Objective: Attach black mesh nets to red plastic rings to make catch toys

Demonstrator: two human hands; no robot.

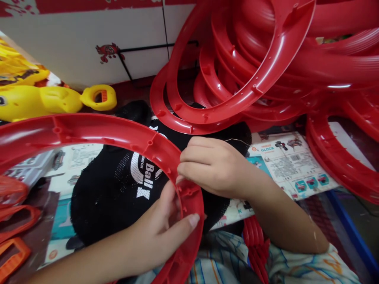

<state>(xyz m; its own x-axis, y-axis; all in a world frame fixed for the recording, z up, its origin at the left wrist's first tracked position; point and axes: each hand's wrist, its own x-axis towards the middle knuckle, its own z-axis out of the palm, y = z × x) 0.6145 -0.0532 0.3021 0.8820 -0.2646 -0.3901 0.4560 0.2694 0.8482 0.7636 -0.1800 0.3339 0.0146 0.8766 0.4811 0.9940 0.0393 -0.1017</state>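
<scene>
A large red plastic ring with a hollow underside and small pegs faces up in front of me. My left hand grips its near right side, the thumb lying across the channel and the fingers reaching under the inner edge. My right hand is closed in a pinch at the same stretch of ring, knuckles up; whatever its fingertips hold is hidden. A thin pale strand shows just behind that hand. Under the ring lies a black mesh cloth with white lettering.
Many red rings are piled at the back right. At the left back lies a yellow plastic animal-shaped toy. Orange plastic parts lie at the left edge. Printed cardboard covers the surface; red pieces rest near my lap.
</scene>
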